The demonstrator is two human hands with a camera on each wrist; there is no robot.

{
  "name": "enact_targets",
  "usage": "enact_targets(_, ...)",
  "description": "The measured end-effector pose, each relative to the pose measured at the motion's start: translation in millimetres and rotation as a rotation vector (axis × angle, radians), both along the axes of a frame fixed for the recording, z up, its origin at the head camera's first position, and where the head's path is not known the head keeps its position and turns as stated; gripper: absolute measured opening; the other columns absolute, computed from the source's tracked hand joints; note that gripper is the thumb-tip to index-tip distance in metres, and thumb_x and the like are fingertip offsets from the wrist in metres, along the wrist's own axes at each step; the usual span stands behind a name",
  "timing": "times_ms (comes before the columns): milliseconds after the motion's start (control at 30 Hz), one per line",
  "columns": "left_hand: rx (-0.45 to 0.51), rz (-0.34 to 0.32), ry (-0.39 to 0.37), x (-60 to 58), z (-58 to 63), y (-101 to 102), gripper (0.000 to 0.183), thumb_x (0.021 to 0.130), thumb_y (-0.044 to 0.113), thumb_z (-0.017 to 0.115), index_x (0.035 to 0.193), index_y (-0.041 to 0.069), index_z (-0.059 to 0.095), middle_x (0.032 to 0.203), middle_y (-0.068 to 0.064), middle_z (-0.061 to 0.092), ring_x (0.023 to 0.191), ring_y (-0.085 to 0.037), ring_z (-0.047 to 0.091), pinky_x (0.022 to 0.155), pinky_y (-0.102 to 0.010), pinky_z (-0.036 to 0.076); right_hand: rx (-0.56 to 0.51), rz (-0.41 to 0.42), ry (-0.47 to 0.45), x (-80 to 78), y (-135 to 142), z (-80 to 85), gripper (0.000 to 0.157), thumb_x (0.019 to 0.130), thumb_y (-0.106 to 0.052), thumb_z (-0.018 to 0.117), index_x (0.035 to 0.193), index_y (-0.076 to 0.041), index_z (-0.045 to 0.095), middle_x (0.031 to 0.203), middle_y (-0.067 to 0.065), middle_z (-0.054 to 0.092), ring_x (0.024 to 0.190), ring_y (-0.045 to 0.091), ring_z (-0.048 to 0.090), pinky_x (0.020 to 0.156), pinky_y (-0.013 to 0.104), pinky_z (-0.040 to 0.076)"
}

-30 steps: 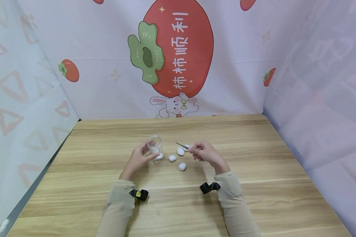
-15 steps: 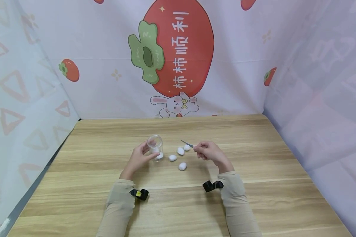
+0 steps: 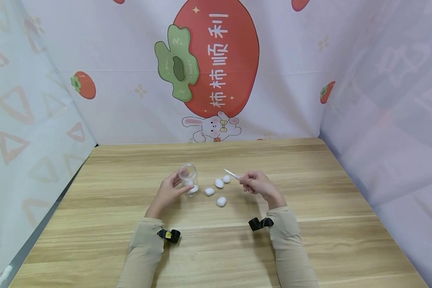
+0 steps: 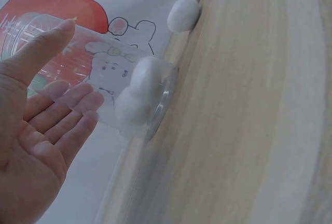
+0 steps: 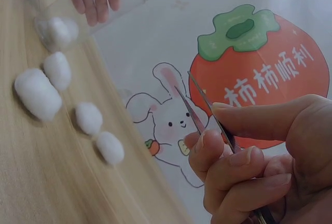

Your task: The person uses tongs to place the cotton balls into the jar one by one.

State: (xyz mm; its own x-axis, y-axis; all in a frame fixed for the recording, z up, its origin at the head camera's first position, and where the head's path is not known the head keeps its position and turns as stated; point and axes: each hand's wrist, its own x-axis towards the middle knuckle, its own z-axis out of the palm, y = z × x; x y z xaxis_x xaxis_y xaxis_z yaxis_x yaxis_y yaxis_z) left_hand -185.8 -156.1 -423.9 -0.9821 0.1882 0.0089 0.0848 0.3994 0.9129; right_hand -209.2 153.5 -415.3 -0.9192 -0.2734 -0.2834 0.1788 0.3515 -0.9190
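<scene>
Around the side of a clear jar [image 3: 192, 179], which stands upright on the table, my left hand [image 3: 167, 193] holds with thumb and fingers on opposite sides. Two white cotton balls [image 4: 137, 92] show through its wall at the bottom. My right hand [image 3: 260, 187] pinches metal tweezers [image 5: 224, 130] between thumb and fingers, raised above the table. Their tips are apart with nothing between them and point away to the left. Several loose cotton balls [image 3: 221, 201] lie between the jar and my right hand; the farthest one [image 3: 226, 179] is just below the tweezers in the head view.
The wooden table [image 3: 216, 252] reaches back to a printed cloth backdrop [image 3: 291, 80] with a persimmon and a rabbit. Cloth walls also stand at the left and right. A black camera mount [image 3: 261, 224] sits on each wrist.
My right hand has drawn to the right with the tweezers, away from the jar and the loose cotton balls. My left hand and the jar have stayed in place.
</scene>
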Motion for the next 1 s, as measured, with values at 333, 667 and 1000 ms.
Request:
enact_targets(333, 0.01, -0.016, 0.024, -1.3, -0.4, 0, 0.066, 0.086, 0.011, 0.071, 0.142, -0.005, 0.039, 0.143, -0.027, 0.048, 0.136, -0.04, 0.046, 0.118, -0.046, 0.039, -0.008, 0.0, -0.005, -3.6, 7, -7.8, 0.021, 0.096, -0.014, 0.056, 0.081, 0.0, 0.058, 0.059, -0.005, 0.051, 0.049, 0.002, 0.039, 0.043, 0.014, 0.032)
enact_targets(667, 0.012, -0.009, 0.044, -14.3, -27.2, -7, 0.07, 0.086, 0.016, 0.073, 0.144, -0.002, 0.039, 0.144, -0.025, 0.048, 0.135, -0.039, 0.047, 0.117, -0.047, 0.04, -0.002, 0.009, -0.006, -7.6, 12, -18.3, 0.026, 0.097, -0.013, 0.054, 0.087, 0.01, 0.06, 0.058, -0.006, 0.052, 0.047, 0.001, 0.04, 0.042, 0.013, 0.032)
enact_targets(1000, 0.018, 0.0, 0.037, -20.3, -37.0, -10, 0.073, 0.083, 0.024, 0.076, 0.144, 0.004, 0.041, 0.145, -0.02, 0.05, 0.135, -0.036, 0.049, 0.116, -0.044, 0.041, 0.022, 0.002, -0.036, -9.4, 15, -23.6, 0.026, 0.097, -0.017, 0.054, 0.086, 0.006, 0.061, 0.058, -0.007, 0.053, 0.049, 0.002, 0.041, 0.044, 0.015, 0.033)
